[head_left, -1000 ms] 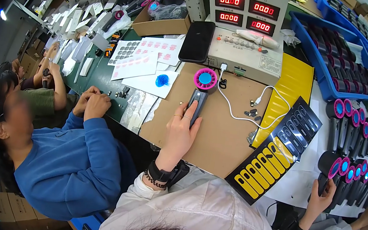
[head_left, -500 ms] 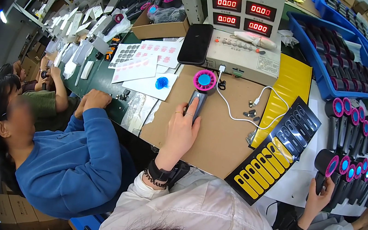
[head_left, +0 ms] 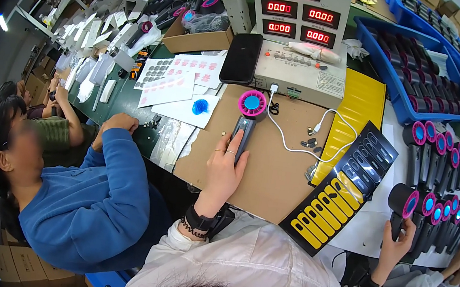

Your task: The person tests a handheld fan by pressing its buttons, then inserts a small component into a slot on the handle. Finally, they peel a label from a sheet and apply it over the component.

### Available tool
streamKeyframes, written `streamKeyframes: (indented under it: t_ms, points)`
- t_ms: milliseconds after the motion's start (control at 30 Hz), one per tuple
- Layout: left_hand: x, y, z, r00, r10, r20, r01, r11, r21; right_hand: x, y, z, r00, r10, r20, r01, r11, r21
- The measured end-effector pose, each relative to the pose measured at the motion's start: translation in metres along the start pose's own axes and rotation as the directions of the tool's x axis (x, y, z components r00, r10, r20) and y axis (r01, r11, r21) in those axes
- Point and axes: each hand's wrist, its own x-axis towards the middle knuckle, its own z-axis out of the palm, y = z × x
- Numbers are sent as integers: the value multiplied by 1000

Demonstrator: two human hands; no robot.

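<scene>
On the brown board [head_left: 267, 189] lies a black handheld fan [head_left: 244, 131] with a pink ring and a blue centre. My left hand [head_left: 223, 169] is closed round the lower part of its handle, index finger along the top. At the right, my right hand [head_left: 397, 242] grips the handle of a second fan [head_left: 404, 200], which stands upright at the front of a group of similar fans [head_left: 435, 214]. Part of this handle is hidden behind my fingers.
Beyond the board stands a test unit [head_left: 300, 71] with red displays, a black phone [head_left: 242, 58] against it. A white cable [head_left: 285, 142] curves over the board. Sticker sheets [head_left: 329, 209] lie right. A blue crate [head_left: 412, 80] holds fans. A co-worker in blue [head_left: 100, 202] sits left.
My left index finger has drawn back slightly along the handle towards me. My right hand keeps its hold on the second fan. The whole view has shifted a little.
</scene>
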Motion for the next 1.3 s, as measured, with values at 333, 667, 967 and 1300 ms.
streamKeyframes:
  t_ms: [333,667,967,1300]
  points:
    - [0,-1,2,1000,-21,5,21,999,-35,1,-9,6,998,8,54,-9,1000,20]
    - [0,-1,3,1000,0,-1,0,1000,-23,2,-23,22,994,79,72,-93,970,226]
    - [2,1,1,1000,7,-5,-7,1000,-8,3,-33,26,982,58,177,-97,971,220]
    - [2,0,-1,1000,-9,-10,9,1000,-26,2,-55,32,953,29,300,-101,968,228]
